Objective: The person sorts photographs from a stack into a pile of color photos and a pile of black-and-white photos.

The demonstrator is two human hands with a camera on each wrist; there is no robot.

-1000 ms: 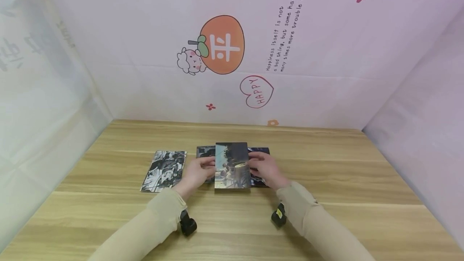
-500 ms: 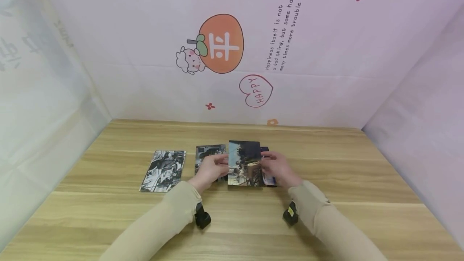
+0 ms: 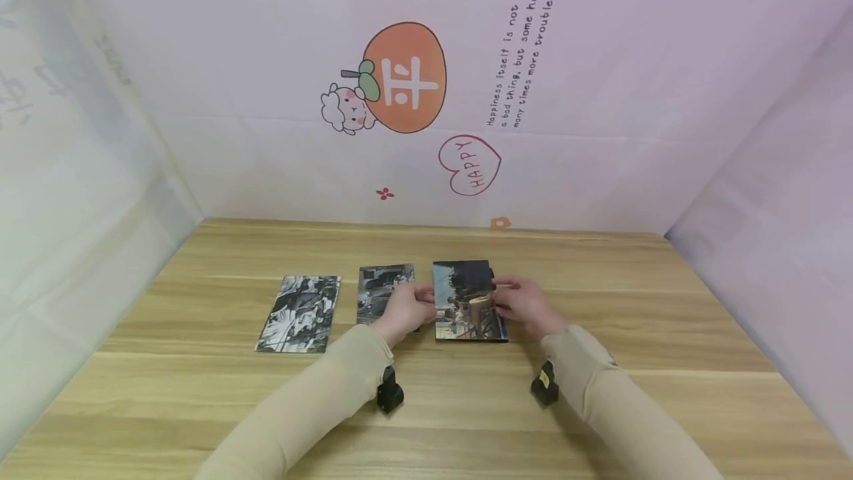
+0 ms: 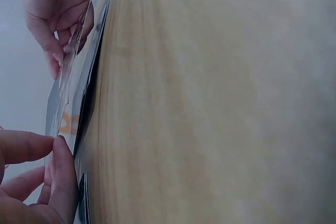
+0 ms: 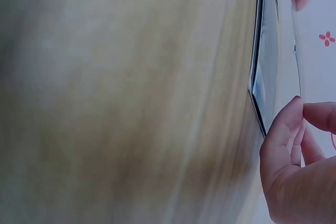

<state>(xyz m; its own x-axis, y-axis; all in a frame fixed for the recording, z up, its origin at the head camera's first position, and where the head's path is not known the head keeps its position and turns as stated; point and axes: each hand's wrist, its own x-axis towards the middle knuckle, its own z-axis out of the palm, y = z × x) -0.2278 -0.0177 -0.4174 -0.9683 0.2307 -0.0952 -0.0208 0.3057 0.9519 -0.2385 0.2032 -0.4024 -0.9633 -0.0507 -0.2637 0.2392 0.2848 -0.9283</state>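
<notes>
Both hands hold a colour picture card with a blue sky and dark trees between them, right of the table's middle. My left hand pinches its left edge between thumb and fingertips, as the left wrist view shows on the fingers. At the right edge, my right hand pinches it too, thumb against fingers. The wrist views show the card held a little above another card lying on the table. From the head view that lower card is mostly covered.
A dark picture card lies just left, partly behind my left hand. Farther left lies a black-and-white picture card. All rest on a wood-grain table, with a printed white cloth hanging behind and at both sides.
Both hands have carried the colour card to the right, from between the two cards to over the right one. The dark card on the left is now more uncovered.
</notes>
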